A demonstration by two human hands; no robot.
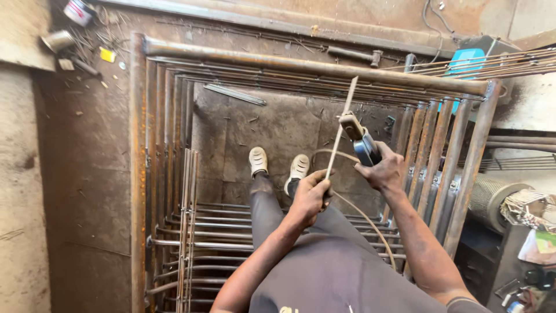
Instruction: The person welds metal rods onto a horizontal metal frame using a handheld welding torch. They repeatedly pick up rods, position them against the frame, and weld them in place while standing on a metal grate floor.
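My left hand (310, 196) pinches the lower end of a thin welding rod (341, 126) that points up and away. The rod's middle sits in the jaws of an electrode holder (360, 140), which my right hand (383, 169) grips by its handle. A cable (365, 217) curves from the holder down past my legs. Both hands hover above a stack of rusty square steel frames (139, 174), and my two light shoes (278, 163) stand on the floor inside them.
Bent round bars (191, 232) lie across the frames at lower left. Long rods (492, 62) and a blue machine (466, 58) sit at upper right. A mesh cylinder (492, 200) and clutter are at right. Cans and scraps (75, 23) litter the upper left floor.
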